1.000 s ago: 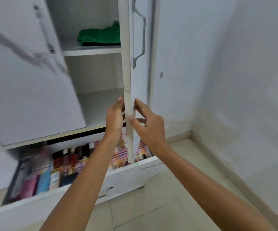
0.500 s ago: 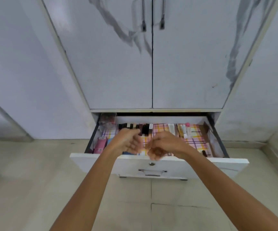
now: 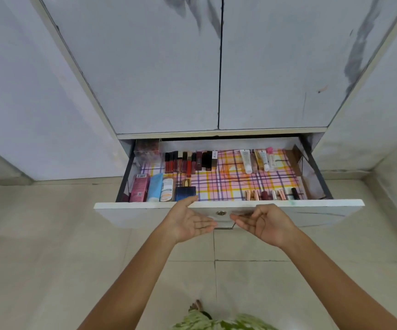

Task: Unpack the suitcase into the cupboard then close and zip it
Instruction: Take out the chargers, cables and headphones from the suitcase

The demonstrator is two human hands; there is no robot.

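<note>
The white cupboard [image 3: 159,67] stands ahead with both upper doors closed. Below them its drawer [image 3: 311,208] is pulled out, lined with checked paper and filled with lipsticks, tubes and small boxes. My left hand [image 3: 189,222] is in front of the drawer's face, palm turned up, fingers relaxed and holding nothing. My right hand [image 3: 264,223] is level with it on the other side of the drawer's round lock [image 3: 220,212], palm up, fingers loosely bent and empty. A metal handle [image 3: 224,226] shows between the two hands. The suitcase is out of view.
Pale floor tiles [image 3: 49,258] spread in front of the cupboard. White walls [image 3: 26,91] flank it on both sides. A green patterned cloth [image 3: 216,322] shows at the bottom edge.
The cupboard doors went from open to closed. Both hands dropped from the door edge to above the drawer, then came down in front of its face with palms up.
</note>
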